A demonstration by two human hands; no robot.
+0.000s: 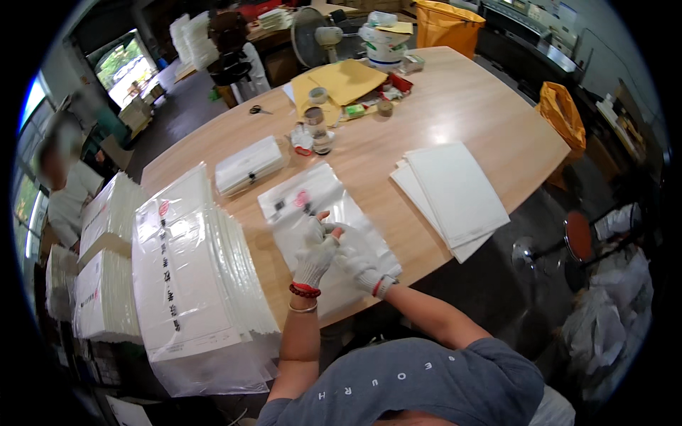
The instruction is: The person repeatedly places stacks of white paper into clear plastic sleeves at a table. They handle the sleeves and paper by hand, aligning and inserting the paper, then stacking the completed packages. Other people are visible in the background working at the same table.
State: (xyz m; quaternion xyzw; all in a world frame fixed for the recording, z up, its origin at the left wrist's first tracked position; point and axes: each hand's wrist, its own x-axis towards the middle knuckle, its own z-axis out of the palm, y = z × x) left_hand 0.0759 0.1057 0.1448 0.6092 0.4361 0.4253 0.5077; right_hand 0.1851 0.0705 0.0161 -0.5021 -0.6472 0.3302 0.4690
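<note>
My left hand [317, 245], in a white knit glove with bare fingertips, hovers over a clear plastic bag [364, 238] with dark and pink print. Its thumb and a finger stick out apart, and nothing shows between them. Close beside its wrist, my right hand [361, 268], also gloved, is over the bag's near right part; its fingers are blurred and partly hidden by the left hand. To the left lies a tall stack of printed plastic bags [188, 263]. A pile of white sheets [455, 192] rests to the right on the wooden table [497, 121].
Beyond the bag are a wrapped bundle [249, 165], a clear jar [322, 142], scissors [260, 110], yellow envelopes [348, 79] and a tape roll [384, 108]. More bag stacks [106, 295] and a person [74, 181] are at left. A red-topped stool [577, 236] stands at right.
</note>
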